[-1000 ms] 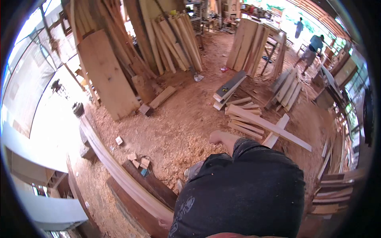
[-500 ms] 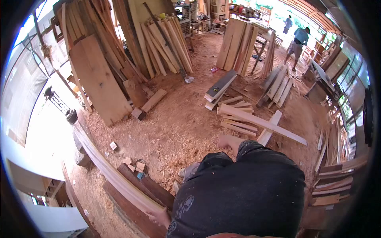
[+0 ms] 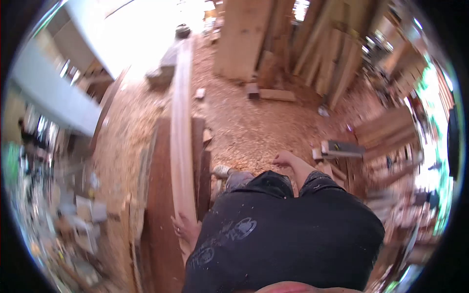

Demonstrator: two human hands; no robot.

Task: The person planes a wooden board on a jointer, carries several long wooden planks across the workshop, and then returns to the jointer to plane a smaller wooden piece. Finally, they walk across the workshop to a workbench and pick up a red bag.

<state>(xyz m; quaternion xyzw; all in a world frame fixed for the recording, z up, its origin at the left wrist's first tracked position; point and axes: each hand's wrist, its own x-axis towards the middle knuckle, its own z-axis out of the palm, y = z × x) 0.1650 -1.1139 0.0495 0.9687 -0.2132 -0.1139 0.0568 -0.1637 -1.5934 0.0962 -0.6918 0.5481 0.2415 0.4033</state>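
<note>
- Long pale wooden plank (image 3: 181, 141) over dark-brown board (image 3: 160, 195), long axis running forward from left hand (image 3: 186, 229).
- Left hand touches near end; whether closed round it, can't tell.
- Right hand unseen.

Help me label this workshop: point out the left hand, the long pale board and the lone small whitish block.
Left hand (image 3: 188, 228): head view, back of the hand.
Long pale board (image 3: 182, 132): head view, middle of its upper face.
Small whitish block (image 3: 200, 93): head view, its visible middle.
</note>
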